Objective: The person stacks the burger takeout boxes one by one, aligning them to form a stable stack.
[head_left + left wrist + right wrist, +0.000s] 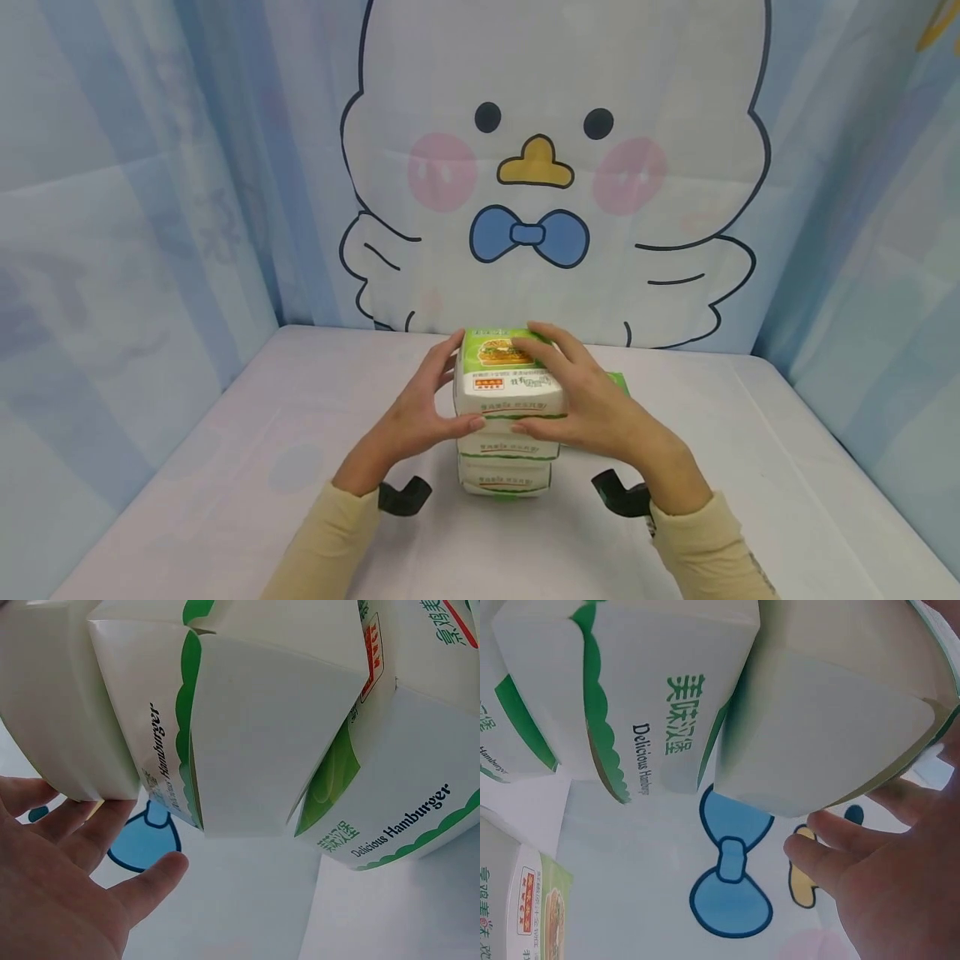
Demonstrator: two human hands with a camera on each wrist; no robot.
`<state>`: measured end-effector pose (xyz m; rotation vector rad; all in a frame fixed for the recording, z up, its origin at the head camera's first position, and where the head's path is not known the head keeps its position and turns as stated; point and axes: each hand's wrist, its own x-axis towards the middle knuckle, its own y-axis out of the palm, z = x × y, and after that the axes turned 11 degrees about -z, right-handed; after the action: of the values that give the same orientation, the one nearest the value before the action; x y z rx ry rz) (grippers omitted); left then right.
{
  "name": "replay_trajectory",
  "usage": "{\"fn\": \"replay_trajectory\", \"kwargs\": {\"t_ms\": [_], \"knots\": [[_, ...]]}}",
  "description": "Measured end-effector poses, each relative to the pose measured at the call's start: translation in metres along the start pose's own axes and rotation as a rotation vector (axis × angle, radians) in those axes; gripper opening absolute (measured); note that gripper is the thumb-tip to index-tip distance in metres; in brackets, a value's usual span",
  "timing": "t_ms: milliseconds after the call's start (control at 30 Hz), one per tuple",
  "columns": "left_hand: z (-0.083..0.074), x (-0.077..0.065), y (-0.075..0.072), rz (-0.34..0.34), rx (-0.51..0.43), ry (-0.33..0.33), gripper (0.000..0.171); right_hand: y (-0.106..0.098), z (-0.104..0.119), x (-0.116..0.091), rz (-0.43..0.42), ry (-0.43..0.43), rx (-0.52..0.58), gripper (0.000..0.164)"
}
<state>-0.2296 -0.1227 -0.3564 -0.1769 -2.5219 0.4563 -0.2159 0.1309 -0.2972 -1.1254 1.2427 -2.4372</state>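
Note:
A stack of white-and-green paper hamburger boxes (504, 475) stands on the table, printed "Delicious Hamburger" on the sides. On top is a hamburger box (504, 385) with a burger picture on its green lid. My left hand (420, 408) holds this top box from the left, thumb across its front and fingers along the far side. From the right, my right hand (600, 400) grips the same box, thumb at the front and fingertips by the lid's far right edge. Both wrist views show fingers at the top box's edge, with the lower boxes (270, 735) beside it.
Another hamburger box (525, 900) sits to the right of the stack; only its green corner (619, 382) shows past my right hand in the head view. The white-covered table (225, 500) ends at a curtain (300, 167) with a cartoon bird.

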Motion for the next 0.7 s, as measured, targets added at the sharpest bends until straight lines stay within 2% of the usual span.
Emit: {"fn": "replay_trajectory", "kwargs": {"t_ms": [267, 700], "knots": [[0.0, 0.0, 0.0, -0.01, 0.01, 0.016, 0.1, -0.008, -0.01, -0.01, -0.026, 0.027, 0.041, 0.095], [0.001, 0.0, -0.001, -0.008, 0.01, 0.002, 0.101, -0.015, -0.027, -0.025, -0.077, 0.086, 0.056, 0.098]]}}
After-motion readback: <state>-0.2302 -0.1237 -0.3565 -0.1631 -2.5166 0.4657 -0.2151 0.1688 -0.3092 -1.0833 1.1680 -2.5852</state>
